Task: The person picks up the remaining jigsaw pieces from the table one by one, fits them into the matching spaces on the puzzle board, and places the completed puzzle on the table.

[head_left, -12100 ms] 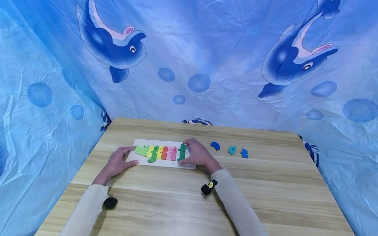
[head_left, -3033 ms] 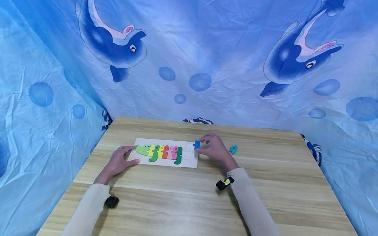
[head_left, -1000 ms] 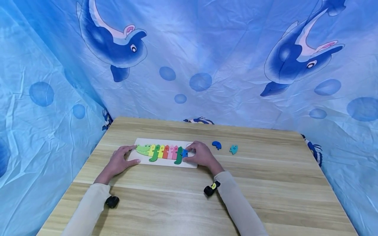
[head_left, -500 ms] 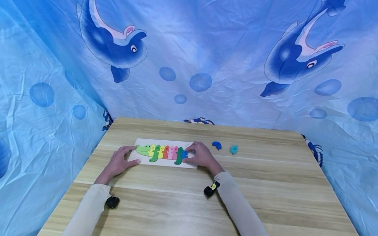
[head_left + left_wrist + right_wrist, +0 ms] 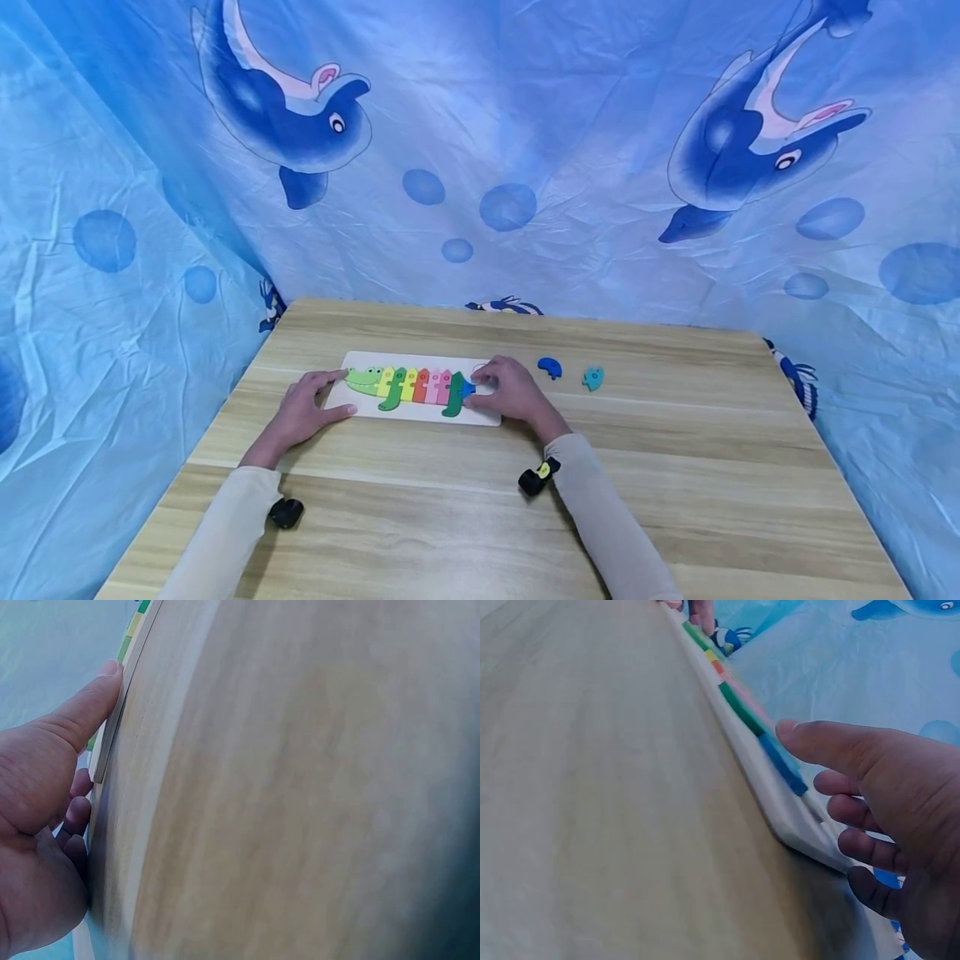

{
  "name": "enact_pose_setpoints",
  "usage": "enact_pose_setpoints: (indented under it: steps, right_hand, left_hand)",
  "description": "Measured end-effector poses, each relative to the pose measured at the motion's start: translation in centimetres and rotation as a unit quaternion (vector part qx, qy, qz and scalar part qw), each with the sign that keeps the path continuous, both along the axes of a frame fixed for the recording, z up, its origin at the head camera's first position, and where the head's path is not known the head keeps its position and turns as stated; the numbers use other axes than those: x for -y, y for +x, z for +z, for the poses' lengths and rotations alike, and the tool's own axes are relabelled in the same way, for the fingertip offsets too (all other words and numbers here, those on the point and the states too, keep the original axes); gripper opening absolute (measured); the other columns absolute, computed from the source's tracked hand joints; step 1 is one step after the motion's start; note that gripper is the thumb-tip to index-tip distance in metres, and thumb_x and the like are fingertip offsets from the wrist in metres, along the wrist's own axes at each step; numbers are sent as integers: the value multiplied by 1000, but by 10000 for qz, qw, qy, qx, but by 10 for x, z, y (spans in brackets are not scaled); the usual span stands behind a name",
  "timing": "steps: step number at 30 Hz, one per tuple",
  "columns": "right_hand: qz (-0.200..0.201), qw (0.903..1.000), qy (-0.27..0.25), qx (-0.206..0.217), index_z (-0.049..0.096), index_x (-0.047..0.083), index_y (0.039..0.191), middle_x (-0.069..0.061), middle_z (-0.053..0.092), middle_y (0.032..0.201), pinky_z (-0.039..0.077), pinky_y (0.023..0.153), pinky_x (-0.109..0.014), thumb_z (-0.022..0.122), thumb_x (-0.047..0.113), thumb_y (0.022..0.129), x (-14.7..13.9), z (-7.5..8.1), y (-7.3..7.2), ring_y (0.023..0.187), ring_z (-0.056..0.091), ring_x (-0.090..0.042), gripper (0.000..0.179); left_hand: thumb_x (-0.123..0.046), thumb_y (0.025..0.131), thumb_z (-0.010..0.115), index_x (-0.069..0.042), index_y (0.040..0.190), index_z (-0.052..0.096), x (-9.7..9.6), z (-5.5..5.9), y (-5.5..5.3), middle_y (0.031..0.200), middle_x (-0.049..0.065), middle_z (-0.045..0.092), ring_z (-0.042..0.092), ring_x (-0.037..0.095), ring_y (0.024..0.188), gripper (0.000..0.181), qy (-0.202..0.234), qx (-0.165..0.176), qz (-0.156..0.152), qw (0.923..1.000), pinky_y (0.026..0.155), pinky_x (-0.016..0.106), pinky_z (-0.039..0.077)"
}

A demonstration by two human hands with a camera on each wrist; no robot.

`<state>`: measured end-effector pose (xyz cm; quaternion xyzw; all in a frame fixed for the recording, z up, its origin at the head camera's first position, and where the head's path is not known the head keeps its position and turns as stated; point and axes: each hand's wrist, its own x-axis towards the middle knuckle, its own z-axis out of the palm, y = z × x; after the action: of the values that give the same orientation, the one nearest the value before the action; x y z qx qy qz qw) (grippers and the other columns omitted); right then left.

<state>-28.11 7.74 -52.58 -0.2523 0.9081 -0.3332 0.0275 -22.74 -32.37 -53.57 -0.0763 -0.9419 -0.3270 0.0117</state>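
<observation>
A white puzzle board [image 5: 412, 415] lies on the table, carrying a crocodile made of coloured pieces, from a green head [image 5: 363, 380] to a dark green leg piece [image 5: 453, 396]. My left hand [image 5: 302, 408] holds the board's left end; its thumb lies on the near edge in the left wrist view. Over the board's right part, my right hand [image 5: 513, 392] pinches a blue puzzle piece [image 5: 468, 388] right beside the dark green leg. In the right wrist view this blue piece [image 5: 782, 765] sits low on the board, thumb at its top edge. The fingers partly cover it in the head view.
Right of the board, a dark blue rounded piece [image 5: 551, 367] and a teal piece [image 5: 593, 378] lie on the wooden table [image 5: 420, 517]. Blue curtains with printed dolphins [image 5: 315, 125] stand behind and at both sides.
The right hand placed the dark green leg, then brought the blue piece from the right onto the board beside it. Over the last second that piece shifted slightly. The left hand stays put.
</observation>
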Motion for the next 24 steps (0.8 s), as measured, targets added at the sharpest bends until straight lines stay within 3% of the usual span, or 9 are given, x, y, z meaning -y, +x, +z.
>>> enact_pose_setpoints:
  steps: [4,16,24]
  right_hand:
    - [-2,9997,-226,-99,77,14,119,2,66,101,50,81,-36,81,43,87,-9,10,0,91,58,-15,43]
    - [-186,9984,-374,-373,72,9,127,-14,71,115,54,87,-48,79,38,90,-61,49,1,107,65,-33,47]
    - [-550,9951,-615,-549,73,15,127,-14,71,118,53,87,-48,79,38,90,-110,57,-4,106,64,-29,44]
  left_hand:
    - [-41,88,81,-4,149,50,0,0,-1,148,32,41,37,51,134,79,-6,12,3,10000,106,65,26]
    - [-42,87,81,-4,149,50,1,-2,-3,148,32,41,37,50,135,79,8,9,-5,10000,107,64,26]
    - [-43,88,81,-5,150,49,0,-1,-2,149,31,41,37,50,134,80,-53,58,59,10000,106,64,28]
